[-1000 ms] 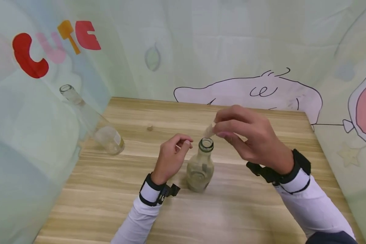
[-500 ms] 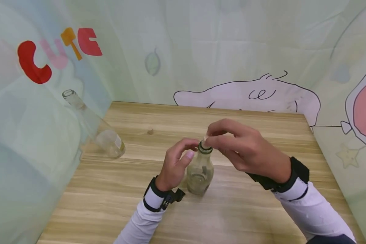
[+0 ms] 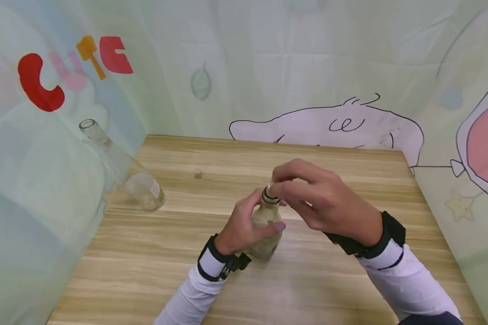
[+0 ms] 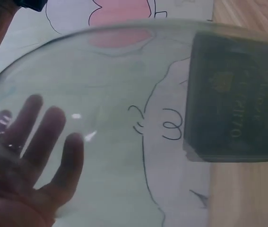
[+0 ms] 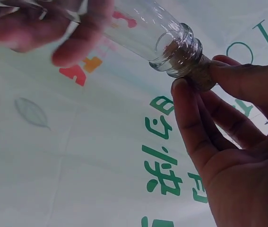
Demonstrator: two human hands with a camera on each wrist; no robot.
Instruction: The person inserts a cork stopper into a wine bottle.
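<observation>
A glass bottle point(image 3: 270, 216) with a rounded body stands upright on the wooden table point(image 3: 146, 271). My left hand point(image 3: 246, 228) reaches round it, thumb across the front and fingers behind near the neck. Through the glass those fingers show in the left wrist view, beside the bottle's dark label point(image 4: 235, 99). My right hand point(image 3: 319, 198) pinches a brownish cork point(image 5: 201, 73) between thumb and fingertips at the bottle's mouth. One end of the cork lies inside the neck, as the right wrist view shows; the fingers mostly cover it in the head view.
To the left stands a tall clear bottle point(image 3: 144, 189) with a label low on its side. A small cork-coloured piece point(image 3: 198, 174) lies near the back of the table. Printed cloth walls point(image 3: 203, 54) enclose the table's back and sides.
My right hand has lowered the cork from above the bottle into its mouth. My left hand has moved right, from beside the bottle to round its body and neck.
</observation>
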